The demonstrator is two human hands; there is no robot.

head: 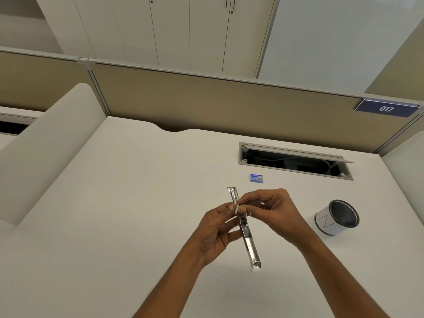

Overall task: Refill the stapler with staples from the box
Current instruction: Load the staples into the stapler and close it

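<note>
– Stapler [249, 244] up off the desk [137, 203], swung open into one long, shiny metal bar, thin and stiff.
– Who's got it?
– Left hand [215, 232] wraps its fingers round the middle. Right hand [273, 210] pinches a small pale piece [237, 208] at the channel, fingertips close together. Staples? Too small to tell.
– And the box?
– Little blue cardboard box [256, 177], flat on the desk just beyond the hands, untouched.
– Advice?
– Hold the bar level, line any strip up with the open channel, legs down, and slide, don't force. Those strips likely snap easily. Round mesh-topped cylinder [336, 218] sits to the right, well apart.
</note>
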